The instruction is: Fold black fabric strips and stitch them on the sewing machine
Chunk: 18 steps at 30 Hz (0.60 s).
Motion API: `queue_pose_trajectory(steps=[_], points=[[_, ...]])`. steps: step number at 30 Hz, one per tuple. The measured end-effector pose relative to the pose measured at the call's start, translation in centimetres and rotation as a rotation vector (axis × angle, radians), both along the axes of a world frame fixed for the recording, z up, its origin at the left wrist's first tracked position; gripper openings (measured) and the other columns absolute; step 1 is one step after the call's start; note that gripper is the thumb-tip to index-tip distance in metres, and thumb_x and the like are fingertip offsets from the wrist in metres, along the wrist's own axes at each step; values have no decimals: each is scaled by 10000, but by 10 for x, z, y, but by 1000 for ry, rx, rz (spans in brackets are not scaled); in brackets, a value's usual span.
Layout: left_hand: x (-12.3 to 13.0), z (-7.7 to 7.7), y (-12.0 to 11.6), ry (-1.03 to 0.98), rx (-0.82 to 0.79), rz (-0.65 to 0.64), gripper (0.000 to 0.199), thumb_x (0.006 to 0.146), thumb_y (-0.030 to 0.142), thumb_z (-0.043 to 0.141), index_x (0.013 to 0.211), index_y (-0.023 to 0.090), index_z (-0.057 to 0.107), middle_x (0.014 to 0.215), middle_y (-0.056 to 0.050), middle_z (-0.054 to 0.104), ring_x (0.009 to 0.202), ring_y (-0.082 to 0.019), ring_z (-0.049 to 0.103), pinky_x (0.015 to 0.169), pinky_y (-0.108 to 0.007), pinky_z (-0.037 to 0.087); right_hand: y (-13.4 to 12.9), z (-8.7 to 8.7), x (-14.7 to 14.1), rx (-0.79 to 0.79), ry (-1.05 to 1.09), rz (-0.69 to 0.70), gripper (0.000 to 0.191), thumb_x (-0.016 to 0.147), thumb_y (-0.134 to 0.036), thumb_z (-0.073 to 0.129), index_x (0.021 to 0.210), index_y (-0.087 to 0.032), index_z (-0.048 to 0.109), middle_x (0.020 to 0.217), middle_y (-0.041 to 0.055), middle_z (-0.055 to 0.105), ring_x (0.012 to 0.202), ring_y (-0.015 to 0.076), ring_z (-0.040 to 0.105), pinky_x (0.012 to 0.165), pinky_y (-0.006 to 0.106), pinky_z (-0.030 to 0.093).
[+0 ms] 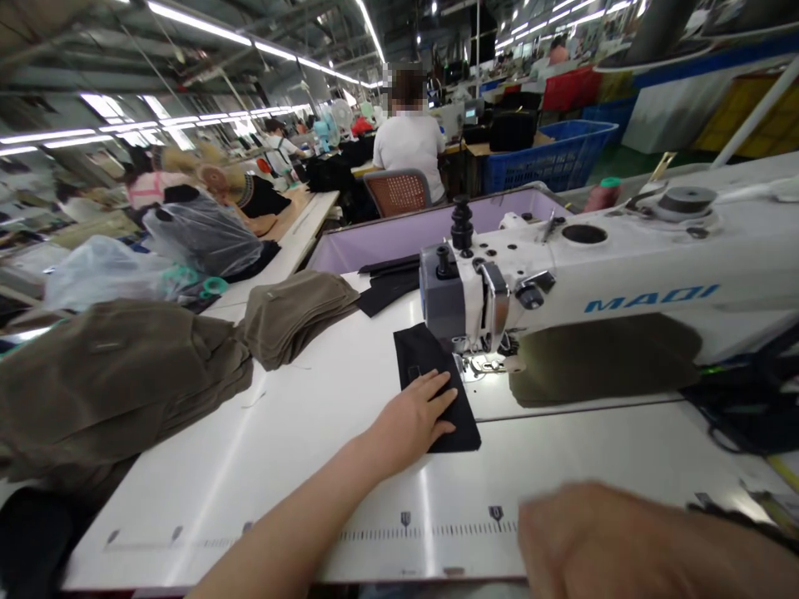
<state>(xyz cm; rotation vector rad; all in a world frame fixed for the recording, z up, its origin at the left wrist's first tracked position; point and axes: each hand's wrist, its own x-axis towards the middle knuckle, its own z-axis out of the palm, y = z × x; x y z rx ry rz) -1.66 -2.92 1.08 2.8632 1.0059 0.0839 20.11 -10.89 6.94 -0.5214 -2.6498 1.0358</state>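
My left hand (pixel 413 420) lies flat on a black fabric piece (pixel 460 428), fingers stretched out over it. That piece rests on the white table just left of the needle area of a sewing machine (pixel 493 308), and a small dark rectangle shows on it near my fingertips. My right hand (pixel 574 532) is low at the front edge, smeared by motion, its fingers hidden from me. Under the machine's arm lies an olive fabric piece (pixel 599 366). More black fabric pieces (pixel 393 284) sit behind the machine head.
Stacks of olive fabric pieces (pixel 300 312) lie at the left, a larger pile (pixel 118 374) nearer me. A ruler scale (pixel 430 530) runs along the front edge. Behind the table are a lilac partition (pixel 374 241), a seated person (pixel 409 146) and a blue crate (pixel 555 158).
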Motion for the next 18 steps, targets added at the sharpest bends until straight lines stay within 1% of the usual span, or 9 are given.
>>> queue_pose_trajectory(steps=[1,2,4,5,7,9,12,14,18], points=[[2,-1,2,10,0,-15,462,799,321,587,1198,102,507,1309,-152,447,1239,-254,387,1025,-396,360,10,-2,3,-6,10,-35,229,884,-338,428,781,-216,592,746,9,603,735,113,559,636,233,434],[4,-1,4,20,-1,-25,467,807,333,576,1205,102,500,1317,-148,439,1243,-251,381,1031,-386,352,21,-7,6,86,3,-153,258,889,-314,421,728,-190,579,696,9,592,682,109,542,616,237,414],[8,-1,9,41,-11,-31,470,820,348,553,1217,103,490,1328,-139,429,1248,-248,374,1041,-368,336,45,-22,8,423,-84,-320,306,895,-248,392,662,-165,573,643,32,571,635,139,508,588,282,366],[10,-1,11,51,-19,-32,470,828,352,542,1221,101,486,1330,-135,427,1249,-247,372,1045,-361,328,54,-32,9,560,-134,-352,321,890,-223,392,628,-164,569,628,37,563,613,146,496,568,290,340],[13,1,15,61,-39,-28,471,837,358,525,1221,89,484,1329,-132,429,1249,-249,371,1050,-353,316,67,-49,8,672,-220,-391,300,873,-187,409,627,-167,579,597,27,551,557,140,474,527,286,298],[15,2,19,60,-58,-23,475,844,357,514,1222,72,479,1331,-136,424,1254,-253,362,1056,-352,305,70,-63,8,683,-242,-442,233,864,-187,425,732,-162,616,611,22,563,552,140,484,519,281,294],[18,1,24,40,-86,-6,488,849,348,506,1227,43,462,1332,-147,418,1256,-257,355,1063,-354,291,67,-73,9,637,-228,-464,216,870,-236,432,923,-145,621,643,22,578,605,149,525,556,272,334],[18,-2,26,12,-102,5,498,850,345,505,1230,29,448,1328,-154,419,1258,-255,351,1066,-356,283,65,-76,9,629,-224,-450,238,874,-254,430,970,-136,613,649,25,581,626,153,538,579,271,352],[16,-8,27,-62,-114,3,491,855,352,494,1223,31,440,1326,-161,417,1269,-254,332,1062,-373,287,65,-78,9,635,-249,-450,243,868,-261,444,999,-137,607,669,26,592,632,155,545,581,276,360]])
